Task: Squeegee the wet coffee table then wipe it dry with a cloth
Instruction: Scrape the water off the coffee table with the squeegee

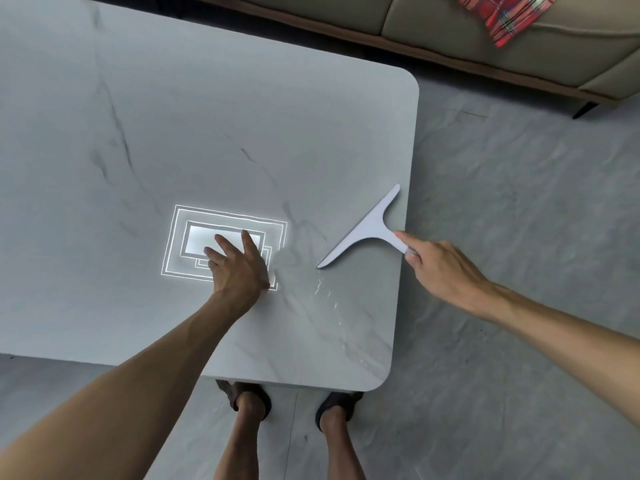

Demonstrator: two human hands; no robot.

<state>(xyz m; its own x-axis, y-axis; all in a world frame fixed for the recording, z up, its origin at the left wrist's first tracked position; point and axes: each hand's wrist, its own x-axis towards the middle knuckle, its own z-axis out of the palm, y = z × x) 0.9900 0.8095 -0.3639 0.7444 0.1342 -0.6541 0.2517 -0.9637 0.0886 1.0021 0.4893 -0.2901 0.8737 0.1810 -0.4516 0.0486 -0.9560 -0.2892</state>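
Note:
The coffee table (pixel 173 133) has a pale grey marble-look top with rounded corners. A white T-shaped squeegee (pixel 369 228) lies with its blade on the top near the right edge. My right hand (pixel 440 271) grips its handle from beyond that edge. My left hand (pixel 235 265) rests flat on the table, fingers spread, over a bright reflection of a ceiling light. A streak of water drops (pixel 327 294) glints on the top below the blade. No cloth lies on the table.
A beige sofa (pixel 519 39) stands past the table's far right corner, with a red plaid fabric (pixel 498 15) draped on its seat. Grey tiled floor (pixel 519 202) runs along the right side. My feet (pixel 294 403) stand at the near edge.

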